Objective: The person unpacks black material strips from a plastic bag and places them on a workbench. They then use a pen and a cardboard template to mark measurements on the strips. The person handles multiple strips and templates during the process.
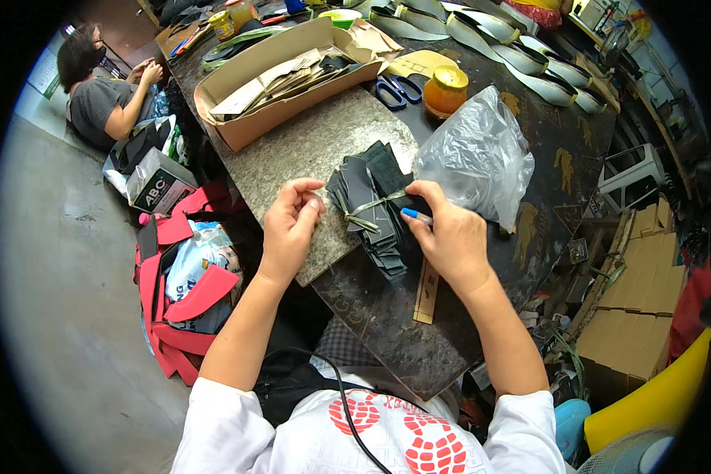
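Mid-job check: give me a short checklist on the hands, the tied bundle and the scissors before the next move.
1. Right hand has the blue-tipped pen in its grip: ok.
2. Left hand touching the bundle of dark cut pieces: cannot tell; fingertips are curled close to its left edge.
3. Green tie around the bundle: ok.
4. Tie tight: cannot tell.
5. Pieces squared up: not ok, edges fan unevenly.
6. Scissors away from both hands: ok.
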The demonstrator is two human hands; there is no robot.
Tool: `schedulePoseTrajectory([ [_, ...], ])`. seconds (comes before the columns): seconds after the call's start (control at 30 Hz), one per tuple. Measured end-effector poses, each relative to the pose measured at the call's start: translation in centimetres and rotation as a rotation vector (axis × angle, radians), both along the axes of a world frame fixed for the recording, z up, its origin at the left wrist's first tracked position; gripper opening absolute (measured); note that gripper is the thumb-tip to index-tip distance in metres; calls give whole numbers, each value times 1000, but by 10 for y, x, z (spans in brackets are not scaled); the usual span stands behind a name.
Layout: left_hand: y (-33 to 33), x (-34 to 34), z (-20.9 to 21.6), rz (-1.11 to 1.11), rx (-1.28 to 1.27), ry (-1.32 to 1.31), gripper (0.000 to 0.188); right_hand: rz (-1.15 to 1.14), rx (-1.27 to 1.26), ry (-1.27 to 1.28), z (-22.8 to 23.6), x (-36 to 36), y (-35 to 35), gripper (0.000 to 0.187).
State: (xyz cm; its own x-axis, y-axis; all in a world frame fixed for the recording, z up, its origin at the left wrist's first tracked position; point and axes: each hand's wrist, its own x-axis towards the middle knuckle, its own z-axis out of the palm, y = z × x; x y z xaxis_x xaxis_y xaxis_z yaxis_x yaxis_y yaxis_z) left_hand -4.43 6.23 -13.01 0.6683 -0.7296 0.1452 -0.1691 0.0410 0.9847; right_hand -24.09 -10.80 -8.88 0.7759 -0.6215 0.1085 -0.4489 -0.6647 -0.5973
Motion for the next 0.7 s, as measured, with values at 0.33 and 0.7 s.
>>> schedulePoseTrajectory([
  [0.33, 9, 54, -9, 103, 392, -1066, 52, -109, -147, 209, -5, 98, -68, 54],
  [0.7, 9, 40, -21, 47, 527, -1146, 59, -92, -285, 230, -12, 79, -68, 41],
])
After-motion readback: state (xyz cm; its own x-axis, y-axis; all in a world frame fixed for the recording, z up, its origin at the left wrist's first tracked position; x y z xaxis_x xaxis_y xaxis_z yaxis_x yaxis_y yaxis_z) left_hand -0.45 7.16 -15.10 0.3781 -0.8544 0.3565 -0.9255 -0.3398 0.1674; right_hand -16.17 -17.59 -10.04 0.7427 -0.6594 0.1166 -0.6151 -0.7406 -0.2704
